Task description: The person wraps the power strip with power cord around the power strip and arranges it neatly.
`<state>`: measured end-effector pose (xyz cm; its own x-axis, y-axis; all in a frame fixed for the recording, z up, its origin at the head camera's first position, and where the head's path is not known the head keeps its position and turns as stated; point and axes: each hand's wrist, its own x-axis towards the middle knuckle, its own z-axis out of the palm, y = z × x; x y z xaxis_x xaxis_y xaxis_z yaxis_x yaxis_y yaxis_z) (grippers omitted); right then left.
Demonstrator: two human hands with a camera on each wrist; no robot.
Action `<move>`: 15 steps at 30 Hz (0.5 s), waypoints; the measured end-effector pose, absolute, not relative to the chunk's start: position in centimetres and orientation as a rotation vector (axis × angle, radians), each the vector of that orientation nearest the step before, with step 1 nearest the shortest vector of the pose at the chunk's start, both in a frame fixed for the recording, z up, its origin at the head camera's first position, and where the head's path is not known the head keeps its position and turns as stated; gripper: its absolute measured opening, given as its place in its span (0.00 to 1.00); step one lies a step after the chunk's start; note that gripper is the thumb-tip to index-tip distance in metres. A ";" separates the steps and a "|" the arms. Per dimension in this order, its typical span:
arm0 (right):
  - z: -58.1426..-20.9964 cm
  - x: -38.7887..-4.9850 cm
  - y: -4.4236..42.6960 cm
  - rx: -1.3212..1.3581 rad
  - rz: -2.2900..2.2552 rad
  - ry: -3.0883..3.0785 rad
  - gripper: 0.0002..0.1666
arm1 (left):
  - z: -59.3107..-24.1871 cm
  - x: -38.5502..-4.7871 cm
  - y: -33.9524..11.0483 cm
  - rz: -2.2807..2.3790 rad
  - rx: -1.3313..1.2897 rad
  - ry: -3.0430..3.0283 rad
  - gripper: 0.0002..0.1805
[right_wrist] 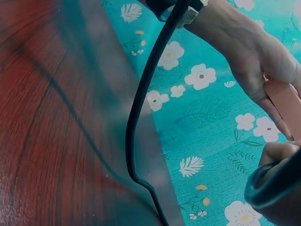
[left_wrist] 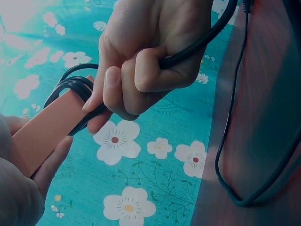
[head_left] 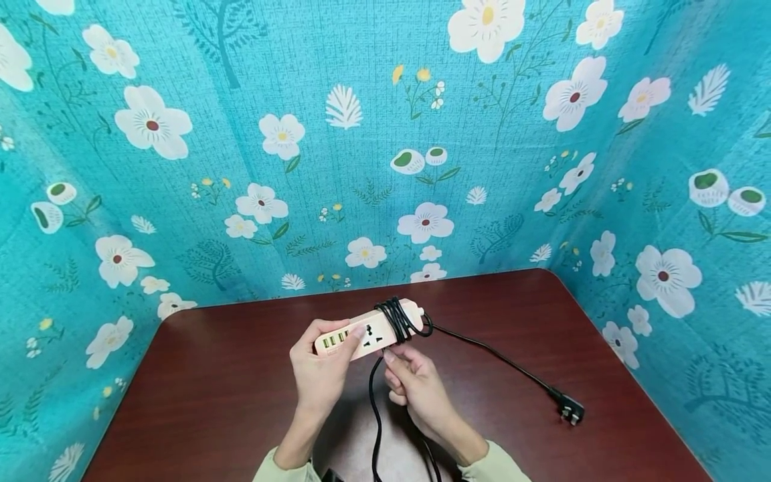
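Observation:
A pale pink power strip (head_left: 375, 328) with sockets and a row of USB ports is held up above the table, slightly tilted. My left hand (head_left: 321, 367) grips its left end, the thumb across the top face. Several turns of black cord (head_left: 397, 321) wrap around its right end. Just below these turns, my right hand (head_left: 421, 391) pinches the cord, and in the left wrist view the cord also runs through that hand's curled fingers (left_wrist: 129, 84). The strip's plain back (left_wrist: 49, 127) shows there too. A loop of cord (head_left: 374, 408) hangs toward me.
The black plug (head_left: 569, 408) lies on the dark red table (head_left: 223, 375) at the right, its pins showing, joined to the strip's right end by a length of cord. Blue flowered cloth (head_left: 361, 181) stands behind the table and at its sides.

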<state>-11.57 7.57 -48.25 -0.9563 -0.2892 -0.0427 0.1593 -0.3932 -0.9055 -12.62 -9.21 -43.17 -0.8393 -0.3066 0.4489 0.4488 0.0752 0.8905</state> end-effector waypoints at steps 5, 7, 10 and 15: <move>-48.2 -11.8 7.9 -0.133 -2.420 1.574 0.08 | -43.4 -12.8 -9.3 -1.808 -0.138 -1.815 0.13; -48.1 -11.9 8.1 -0.123 -2.433 1.581 0.07 | -43.4 -12.9 -9.4 -1.808 -0.131 -1.812 0.13; -47.9 -11.9 8.3 -0.106 -2.442 1.572 0.07 | -43.6 -13.0 -9.4 -1.816 -0.112 -1.807 0.13; -47.5 -11.8 8.2 -0.123 -2.413 1.588 0.05 | -43.9 -13.2 -9.5 -1.766 -0.095 -1.801 0.12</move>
